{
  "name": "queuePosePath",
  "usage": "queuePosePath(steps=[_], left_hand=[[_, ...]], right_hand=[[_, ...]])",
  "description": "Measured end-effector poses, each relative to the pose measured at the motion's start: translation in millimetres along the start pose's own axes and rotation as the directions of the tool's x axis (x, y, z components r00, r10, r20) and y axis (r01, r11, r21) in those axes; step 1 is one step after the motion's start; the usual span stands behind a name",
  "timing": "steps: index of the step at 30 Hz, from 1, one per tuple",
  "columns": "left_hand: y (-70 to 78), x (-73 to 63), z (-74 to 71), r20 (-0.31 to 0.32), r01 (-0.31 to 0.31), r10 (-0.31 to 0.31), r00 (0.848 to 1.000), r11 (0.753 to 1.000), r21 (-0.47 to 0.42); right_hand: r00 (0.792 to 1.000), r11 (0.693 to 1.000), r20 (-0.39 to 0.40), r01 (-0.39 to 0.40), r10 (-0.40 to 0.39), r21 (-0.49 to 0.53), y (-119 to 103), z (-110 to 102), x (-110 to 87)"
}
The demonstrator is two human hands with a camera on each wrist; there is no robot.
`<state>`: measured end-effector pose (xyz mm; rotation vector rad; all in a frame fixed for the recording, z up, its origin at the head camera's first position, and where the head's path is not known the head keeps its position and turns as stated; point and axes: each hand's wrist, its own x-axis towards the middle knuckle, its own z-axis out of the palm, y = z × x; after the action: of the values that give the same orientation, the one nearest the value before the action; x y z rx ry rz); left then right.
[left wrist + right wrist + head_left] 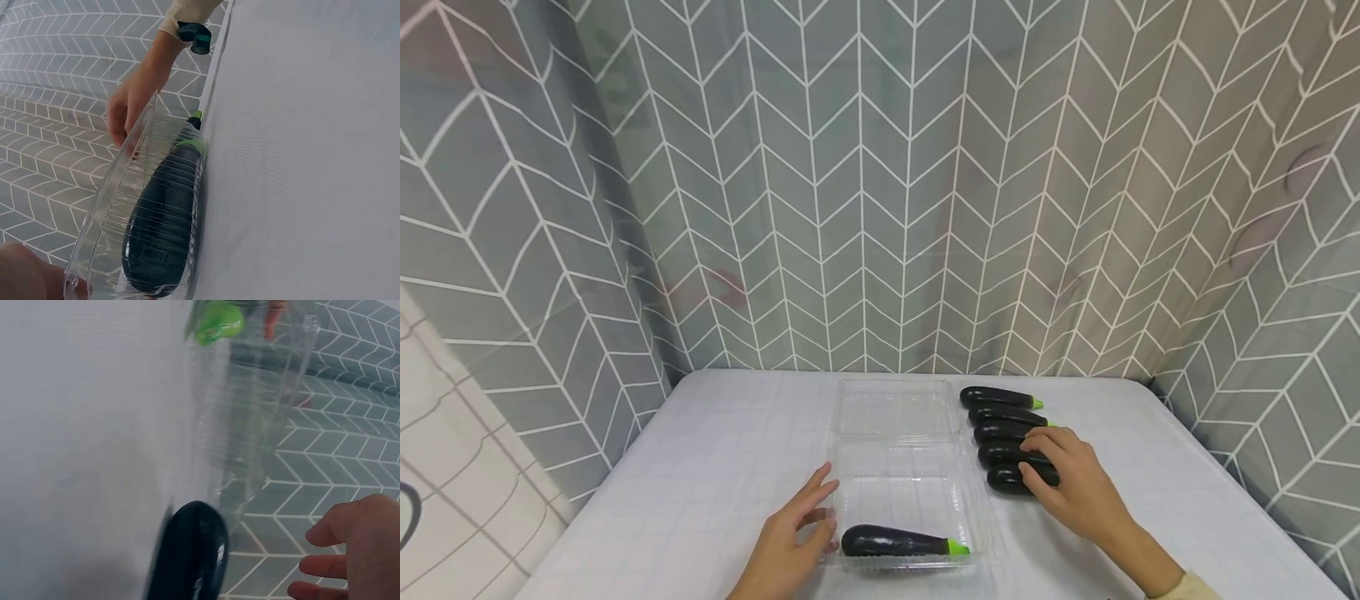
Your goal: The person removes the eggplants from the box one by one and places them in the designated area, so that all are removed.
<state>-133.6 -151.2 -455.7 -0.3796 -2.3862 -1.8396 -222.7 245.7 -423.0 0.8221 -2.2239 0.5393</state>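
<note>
A clear plastic clamshell box (pixel 898 500) lies unfolded, its lid (pixel 895 408) toward the far edge of the table. Inside its near side lies one dark eggplant (pixel 891 541) with a bright green stem end, pointing right. My left hand (pixel 790 533) rests at the box's left wall, fingers extended loosely. To the right of the box, several more eggplants lie in a column. Above the nearest eggplant (pixel 1006 479) and the one behind it (pixel 1000 453) hovers my right hand (pixel 1078 487), thumb and fingers spread. A gap shows between that hand and the eggplant (pixel 194 550) in the right wrist view.
A white cloth (pixel 722 467) covers the table. Grey curtains (pixel 880 183) with a white chevron pattern stand behind it and along both sides. At the far left is a pale tiled surface (pixel 460 450).
</note>
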Motion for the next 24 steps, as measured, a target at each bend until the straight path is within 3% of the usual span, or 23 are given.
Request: queuePosePath(steps=[13,24], left_hand=[[-2.6,0.9,0.0,0.004,-0.011,0.011,1.0,1.0,0.01],[-2.6,0.9,-0.5,-0.002,-0.033,0.033,0.999,0.999,0.037]], right_hand=[[0.999,0.996,0.047,-0.01,0.005,0.094,-21.2,6.8,26.5],[0.993,0.982,0.097,0.043,-0.062,0.183,-42.5,14.2,39.2]])
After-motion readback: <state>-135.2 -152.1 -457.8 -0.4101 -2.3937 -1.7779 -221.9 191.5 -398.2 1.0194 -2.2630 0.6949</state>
